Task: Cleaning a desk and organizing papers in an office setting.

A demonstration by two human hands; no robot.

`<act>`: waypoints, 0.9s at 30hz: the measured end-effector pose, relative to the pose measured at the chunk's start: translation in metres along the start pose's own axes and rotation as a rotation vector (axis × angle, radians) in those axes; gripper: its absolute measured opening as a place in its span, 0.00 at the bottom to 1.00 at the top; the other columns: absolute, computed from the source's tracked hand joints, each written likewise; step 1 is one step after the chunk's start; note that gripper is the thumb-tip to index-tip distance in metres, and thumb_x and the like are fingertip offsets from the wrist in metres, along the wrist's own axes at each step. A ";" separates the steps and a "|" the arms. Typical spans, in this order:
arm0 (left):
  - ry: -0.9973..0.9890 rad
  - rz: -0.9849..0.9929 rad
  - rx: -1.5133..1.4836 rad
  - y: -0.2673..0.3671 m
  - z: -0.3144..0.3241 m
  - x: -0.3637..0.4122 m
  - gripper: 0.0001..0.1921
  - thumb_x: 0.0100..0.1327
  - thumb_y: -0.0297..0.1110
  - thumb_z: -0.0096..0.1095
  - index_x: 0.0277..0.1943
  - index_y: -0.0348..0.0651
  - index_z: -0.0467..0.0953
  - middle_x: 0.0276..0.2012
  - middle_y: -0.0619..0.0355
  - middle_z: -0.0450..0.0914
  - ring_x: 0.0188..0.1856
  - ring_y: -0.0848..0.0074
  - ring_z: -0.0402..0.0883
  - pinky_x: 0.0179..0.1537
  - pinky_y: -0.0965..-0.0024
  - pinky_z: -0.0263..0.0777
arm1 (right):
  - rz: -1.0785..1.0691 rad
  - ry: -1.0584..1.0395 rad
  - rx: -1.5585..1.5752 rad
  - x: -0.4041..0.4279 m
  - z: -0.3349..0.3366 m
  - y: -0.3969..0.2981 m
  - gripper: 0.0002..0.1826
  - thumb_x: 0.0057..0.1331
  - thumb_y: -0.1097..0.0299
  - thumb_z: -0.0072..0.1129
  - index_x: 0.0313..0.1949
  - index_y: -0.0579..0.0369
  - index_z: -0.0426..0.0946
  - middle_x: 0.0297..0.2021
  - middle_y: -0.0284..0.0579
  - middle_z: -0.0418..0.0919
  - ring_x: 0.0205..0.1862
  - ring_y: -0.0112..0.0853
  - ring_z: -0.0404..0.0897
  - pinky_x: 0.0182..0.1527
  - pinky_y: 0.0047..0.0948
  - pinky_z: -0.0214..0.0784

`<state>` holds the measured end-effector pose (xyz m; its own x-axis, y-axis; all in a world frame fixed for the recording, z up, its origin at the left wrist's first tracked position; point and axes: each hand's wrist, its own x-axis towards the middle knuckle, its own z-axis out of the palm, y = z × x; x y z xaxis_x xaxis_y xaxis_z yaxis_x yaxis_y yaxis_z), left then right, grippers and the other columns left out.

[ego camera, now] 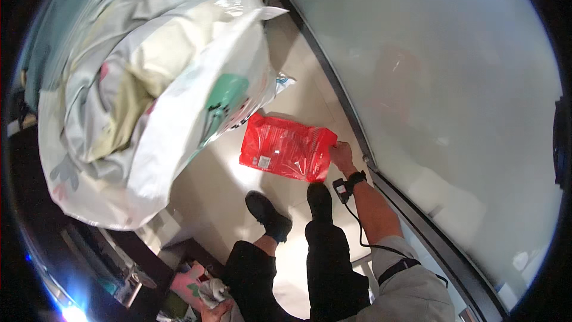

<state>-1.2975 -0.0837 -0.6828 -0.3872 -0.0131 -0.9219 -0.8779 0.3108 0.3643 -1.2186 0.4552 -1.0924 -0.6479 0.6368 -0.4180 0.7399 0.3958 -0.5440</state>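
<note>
Pinched by one corner, a red plastic packet (pixel 286 148) hangs from or rests at my right hand (pixel 342 157), above the floor just ahead of my shoes. The packet bears white print and a small white label. At the bottom edge, my left hand (pixel 216 311) is partly cut off by the frame. It is closed around a crumpled greyish-white cloth (pixel 213 292), beside a pink item with a green leaf pattern (pixel 190 284). A large clear-and-white plastic bag (pixel 196 98), filled with folded pale fabric (pixel 165 49), looms at upper left.
A frosted glass panel (pixel 447 98) in a dark frame (pixel 330 65) stands along my right side. Dark shelving (pixel 44 179) with stored items runs on the left. My shoes (pixel 268 214) stand on a pale tiled floor (pixel 210 197). A cable (pixel 359 232) runs along my right forearm.
</note>
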 end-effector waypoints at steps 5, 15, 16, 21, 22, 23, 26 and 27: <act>-0.051 -0.074 0.124 0.024 0.041 -0.028 0.21 0.55 0.34 0.74 0.51 0.41 0.76 0.41 0.56 0.81 0.40 0.68 0.82 0.42 0.56 0.76 | -0.200 -0.009 -0.234 -0.034 -0.032 -0.074 0.13 0.60 0.63 0.54 0.25 0.60 0.77 0.22 0.55 0.78 0.29 0.50 0.79 0.34 0.45 0.71; -0.034 -0.253 0.399 0.076 0.152 -0.019 0.21 0.51 0.37 0.74 0.46 0.36 0.80 0.39 0.52 0.85 0.42 0.69 0.84 0.47 0.65 0.76 | -0.014 -0.534 0.205 -0.026 -0.105 -0.264 0.15 0.58 0.62 0.55 0.24 0.65 0.73 0.23 0.62 0.75 0.25 0.52 0.78 0.31 0.47 0.69; -0.038 -0.143 0.450 0.081 0.163 -0.014 0.20 0.51 0.36 0.73 0.46 0.36 0.80 0.39 0.52 0.85 0.42 0.68 0.84 0.47 0.65 0.76 | -0.132 -0.470 0.197 -0.026 -0.103 -0.269 0.16 0.58 0.63 0.56 0.23 0.67 0.72 0.21 0.63 0.73 0.22 0.50 0.76 0.27 0.43 0.66; 0.119 0.300 0.381 0.115 0.194 -0.021 0.13 0.53 0.30 0.72 0.39 0.34 0.79 0.33 0.55 0.84 0.34 0.75 0.81 0.39 0.68 0.77 | -0.290 -0.656 0.324 -0.070 -0.139 -0.338 0.14 0.58 0.68 0.57 0.20 0.64 0.69 0.16 0.60 0.69 0.16 0.47 0.72 0.23 0.42 0.64; 0.097 0.445 0.304 0.131 0.192 -0.026 0.11 0.52 0.29 0.72 0.36 0.34 0.78 0.30 0.57 0.82 0.32 0.77 0.80 0.35 0.69 0.76 | -0.385 -0.603 0.328 -0.077 -0.148 -0.346 0.16 0.58 0.68 0.57 0.18 0.64 0.66 0.14 0.59 0.67 0.14 0.45 0.70 0.22 0.41 0.62; 0.139 0.322 0.197 0.141 0.186 -0.038 0.10 0.52 0.28 0.71 0.34 0.34 0.78 0.28 0.58 0.81 0.31 0.79 0.79 0.33 0.69 0.74 | -0.408 -0.597 0.315 -0.086 -0.164 -0.358 0.16 0.58 0.68 0.57 0.18 0.64 0.66 0.14 0.59 0.67 0.14 0.45 0.70 0.22 0.41 0.62; 0.227 0.240 0.065 0.123 0.163 -0.049 0.10 0.54 0.30 0.69 0.36 0.34 0.78 0.28 0.55 0.82 0.32 0.75 0.80 0.37 0.68 0.74 | -0.560 -0.608 0.327 -0.111 -0.214 -0.392 0.16 0.58 0.70 0.56 0.17 0.64 0.63 0.13 0.56 0.64 0.13 0.45 0.66 0.20 0.42 0.58; 0.224 0.250 -0.080 0.113 0.157 -0.047 0.10 0.54 0.30 0.69 0.37 0.35 0.78 0.29 0.57 0.82 0.32 0.76 0.80 0.36 0.68 0.74 | -0.580 -0.601 0.311 -0.115 -0.230 -0.405 0.16 0.58 0.70 0.56 0.17 0.64 0.63 0.13 0.56 0.64 0.13 0.45 0.66 0.20 0.42 0.58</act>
<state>-1.3340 0.1017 -0.6189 -0.6380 -0.1572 -0.7538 -0.7636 0.2555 0.5930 -1.4024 0.3738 -0.6567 -0.9553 -0.0975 -0.2791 0.2400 0.2952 -0.9248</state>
